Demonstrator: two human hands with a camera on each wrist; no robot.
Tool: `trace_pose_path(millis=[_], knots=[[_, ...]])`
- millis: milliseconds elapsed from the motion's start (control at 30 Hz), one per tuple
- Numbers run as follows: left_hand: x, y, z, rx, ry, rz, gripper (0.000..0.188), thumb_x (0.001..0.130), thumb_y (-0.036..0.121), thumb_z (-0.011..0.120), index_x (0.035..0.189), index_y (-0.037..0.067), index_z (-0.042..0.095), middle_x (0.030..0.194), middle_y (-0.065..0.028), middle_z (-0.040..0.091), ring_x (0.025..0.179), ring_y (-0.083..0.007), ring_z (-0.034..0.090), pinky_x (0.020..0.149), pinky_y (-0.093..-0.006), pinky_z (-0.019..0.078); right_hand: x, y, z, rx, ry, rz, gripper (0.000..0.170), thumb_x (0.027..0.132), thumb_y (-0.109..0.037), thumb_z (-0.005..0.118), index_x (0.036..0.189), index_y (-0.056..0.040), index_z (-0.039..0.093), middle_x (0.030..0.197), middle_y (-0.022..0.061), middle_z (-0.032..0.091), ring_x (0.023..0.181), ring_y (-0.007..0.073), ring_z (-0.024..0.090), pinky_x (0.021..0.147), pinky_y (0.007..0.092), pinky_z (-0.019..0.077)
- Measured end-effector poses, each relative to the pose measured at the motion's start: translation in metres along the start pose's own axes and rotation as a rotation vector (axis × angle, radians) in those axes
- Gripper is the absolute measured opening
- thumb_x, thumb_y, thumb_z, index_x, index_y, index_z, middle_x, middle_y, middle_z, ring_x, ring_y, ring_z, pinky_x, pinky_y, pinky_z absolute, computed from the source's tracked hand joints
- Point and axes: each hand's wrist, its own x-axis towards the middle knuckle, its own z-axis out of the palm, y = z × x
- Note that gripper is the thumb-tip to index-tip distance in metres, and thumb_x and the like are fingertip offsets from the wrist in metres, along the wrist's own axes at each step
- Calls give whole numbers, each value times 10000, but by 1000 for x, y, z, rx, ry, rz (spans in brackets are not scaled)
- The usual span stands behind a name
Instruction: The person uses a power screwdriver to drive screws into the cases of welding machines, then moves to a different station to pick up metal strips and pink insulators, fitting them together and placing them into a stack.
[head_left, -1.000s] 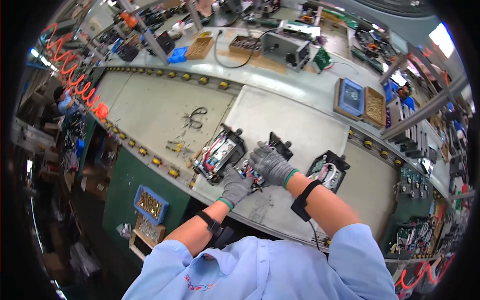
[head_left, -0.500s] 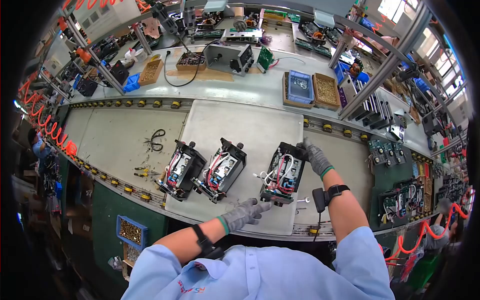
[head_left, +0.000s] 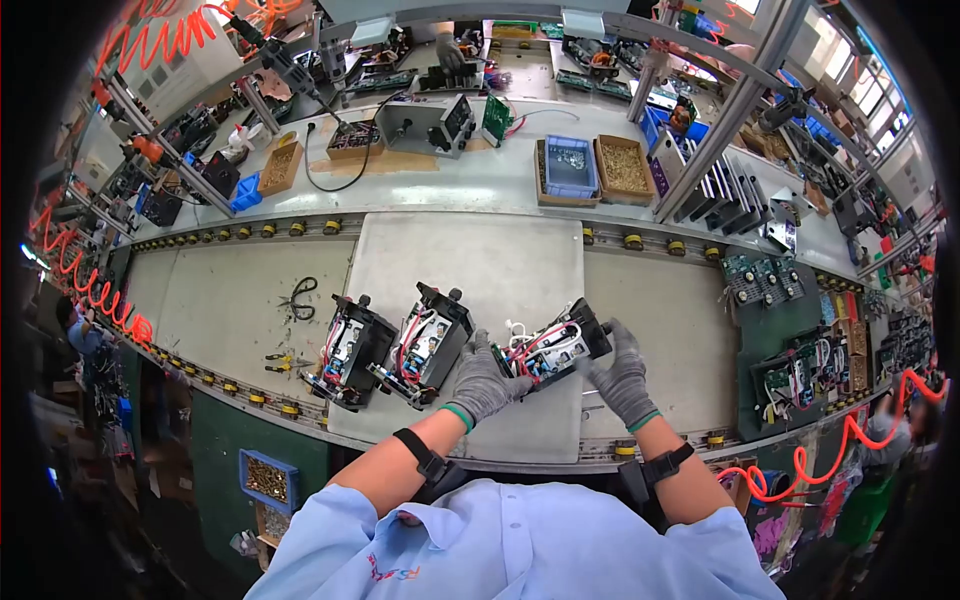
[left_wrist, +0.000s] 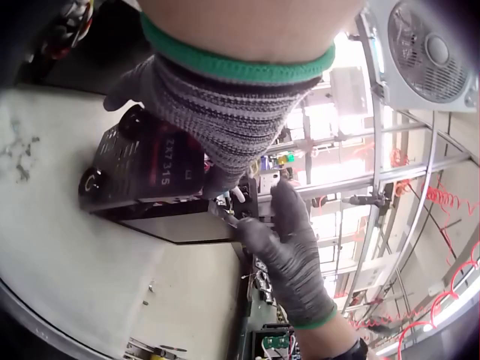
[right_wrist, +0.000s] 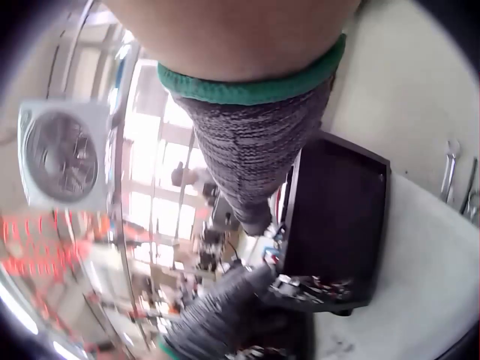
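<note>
Between my two gloved hands is an open-topped black welding machine (head_left: 562, 347), slanted on the pale board, with white and red wires and a heatsink inside. My left hand (head_left: 487, 383) grips its left end; in the left wrist view that end's panel (left_wrist: 169, 161), marked ZX7315, has two black knobs. At the right end, my right hand (head_left: 622, 382) holds the casing's corner between spread thumb and fingers. Two similar machines stand side by side left of my left hand, the middle one (head_left: 428, 345) closest and the other (head_left: 350, 350) beyond it.
Black-handled scissors (head_left: 300, 298) and yellow-handled pliers (head_left: 285, 362) lie left of the board (head_left: 480, 245). A wrench (right_wrist: 450, 169) lies beside it in the right wrist view. Yellow rollers (head_left: 633, 242) line the bench. Blue (head_left: 572, 165) and brown parts boxes (head_left: 625, 165) stand behind.
My hands have gone from the middle machine to the right one. Since half a second ago that machine has turned, its rear end swinging right, and my left hand has moved onto it.
</note>
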Motion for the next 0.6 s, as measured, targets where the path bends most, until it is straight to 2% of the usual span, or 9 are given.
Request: trace_pose_path(millis=[33, 67, 100, 133, 200, 233, 333, 500, 600], knots=[[1, 1, 1, -8, -23, 4, 1317, 623, 489, 910, 1524, -140, 182, 1391, -364, 463, 1331, -417, 502, 1131, -423, 425, -5, -13, 0, 6, -7, 8, 828, 800, -459, 836, 1436, -39, 514, 1399, 165, 575, 1300, 301, 548, 1122, 439, 420], [3, 2, 3, -19, -41, 9, 1345, 621, 484, 913, 1542, -134, 152, 1452, -369, 409, 1368, -414, 469, 1136, -426, 418, -3, -27, 0, -200, -102, -295, 931, 721, -444, 872, 1466, -47, 478, 1448, 185, 523, 1354, 347, 489, 1160, 485, 361], [9, -5, 13, 15, 10, 24, 1324, 634, 440, 935, 1537, -131, 154, 1408, -329, 479, 1334, -380, 509, 1129, -408, 424, 4, -37, 2, -406, -189, -602, 1041, 642, -428, 908, 1495, -55, 443, 1496, 204, 470, 1409, 394, 430, 1197, 531, 301], [14, -15, 20, 18, 10, 22, 1324, 634, 440, 935, 1537, -131, 154, 1408, -329, 479, 1334, -380, 509, 1129, -408, 424, 10, -44, 10, -402, -189, -602, 1041, 642, -428, 908, 1495, -55, 443, 1496, 204, 470, 1409, 394, 430, 1197, 531, 301], [19, -37, 31, -395, -80, -25, 1292, 650, 374, 960, 1534, -131, 164, 1360, -261, 541, 1278, -312, 551, 1102, -373, 446, 19, -49, 29, -537, -373, -753, 1073, 628, -439, 901, 1505, -48, 421, 1539, 208, 415, 1472, 412, 331, 1231, 571, 209], [22, -42, 42, -476, -72, -61, 1250, 664, 306, 973, 1529, -130, 183, 1321, -207, 575, 1223, -251, 574, 1061, -339, 474, 26, -49, 36, -576, -364, -792, 1068, 619, -449, 905, 1488, -37, 440, 1513, 203, 453, 1464, 393, 364, 1239, 551, 218], [11, -26, 33, -336, 24, -58, 1241, 648, 267, 982, 1527, -126, 199, 1324, -206, 573, 1219, -244, 579, 1050, -336, 482, 36, -45, 48, -693, -475, -806, 1049, 636, -471, 889, 1475, -19, 451, 1529, 198, 447, 1461, 367, 384, 1256, 515, 202], [4, 10, -4, -294, -116, -112, 1116, 696, 170, 918, 1531, -89, 224, 1335, -226, 548, 1253, -273, 554, 1101, -366, 443, 40, -41, 50, -613, -463, -810, 980, 620, -499, 891, 1397, -23, 530, 1449, 174, 530, 1364, 335, 489, 1243, 515, 233], [24, -44, 48, -400, -28, 1, 1038, 716, 157, 895, 1509, -66, 263, 1319, -227, 540, 1234, -291, 553, 1103, -388, 438, 43, -44, 48, -652, -502, -814, 958, 617, -484, 894, 1383, -24, 548, 1441, 171, 544, 1343, 330, 515, 1244, 505, 239]])
